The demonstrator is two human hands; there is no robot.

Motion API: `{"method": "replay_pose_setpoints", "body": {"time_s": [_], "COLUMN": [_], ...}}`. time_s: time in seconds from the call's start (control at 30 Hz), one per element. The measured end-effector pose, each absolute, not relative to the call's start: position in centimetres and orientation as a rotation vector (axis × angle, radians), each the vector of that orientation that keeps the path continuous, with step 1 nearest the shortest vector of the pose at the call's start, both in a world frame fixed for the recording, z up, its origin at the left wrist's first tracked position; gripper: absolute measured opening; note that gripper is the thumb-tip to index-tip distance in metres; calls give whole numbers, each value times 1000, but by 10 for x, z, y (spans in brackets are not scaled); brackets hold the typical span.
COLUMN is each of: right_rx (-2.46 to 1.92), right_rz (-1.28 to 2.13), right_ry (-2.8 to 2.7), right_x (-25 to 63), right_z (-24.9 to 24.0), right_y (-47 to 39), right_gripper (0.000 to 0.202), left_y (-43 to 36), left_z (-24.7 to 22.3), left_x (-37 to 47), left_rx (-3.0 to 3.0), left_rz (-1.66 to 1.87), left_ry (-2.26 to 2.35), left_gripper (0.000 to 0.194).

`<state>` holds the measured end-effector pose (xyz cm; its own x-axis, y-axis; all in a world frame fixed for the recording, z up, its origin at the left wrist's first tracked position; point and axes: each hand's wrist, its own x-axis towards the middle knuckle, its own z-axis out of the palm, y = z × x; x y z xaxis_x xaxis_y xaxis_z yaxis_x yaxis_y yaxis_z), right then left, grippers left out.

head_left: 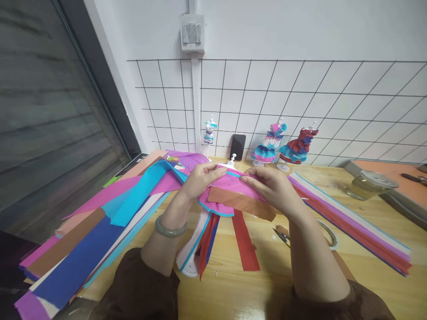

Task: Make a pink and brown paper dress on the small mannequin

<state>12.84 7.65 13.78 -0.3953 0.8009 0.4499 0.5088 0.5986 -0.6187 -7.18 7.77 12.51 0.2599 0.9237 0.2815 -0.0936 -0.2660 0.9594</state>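
A small white dress form (232,161) stands before me, its knob and shoulders showing above pink crepe paper (222,209) with a blue edge. My left hand (203,178) pinches the pink paper at the form's left side. On the other side, my right hand (270,186) is closed, thumb and fingers on the upper edge of the same paper. A brown paper strip (238,202) hangs across the pink layer below my hands. Red, blue and white strips trail beneath, and a separate-looking red strip (246,240) reaches down the table.
Many coloured crepe strips (83,240) are piled at left. Layered strips (353,222) lie at right, near a roll of tape (328,235), scissors (282,236) and a clear container (370,184). Dressed miniature forms (268,144) and a phone (238,146) stand by the tiled wall.
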Motion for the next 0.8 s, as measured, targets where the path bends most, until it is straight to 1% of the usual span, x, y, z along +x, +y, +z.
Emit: {"method": "replay_pose_setpoints", "body": {"time_s": [0.53, 0.8], "right_rx": [-1078, -1058], "right_rz": [435, 418], "right_ry": [-2181, -2144], "right_x": [121, 122], "right_z": [141, 137], "right_y": [73, 75], "right_gripper": [33, 31], "left_y": [84, 87], "left_z": [121, 118], "left_x": [-71, -76], "left_rx": [1534, 1568], "left_rz": [1233, 1224], "left_ry": [824, 771], "left_gripper": [23, 19]}}
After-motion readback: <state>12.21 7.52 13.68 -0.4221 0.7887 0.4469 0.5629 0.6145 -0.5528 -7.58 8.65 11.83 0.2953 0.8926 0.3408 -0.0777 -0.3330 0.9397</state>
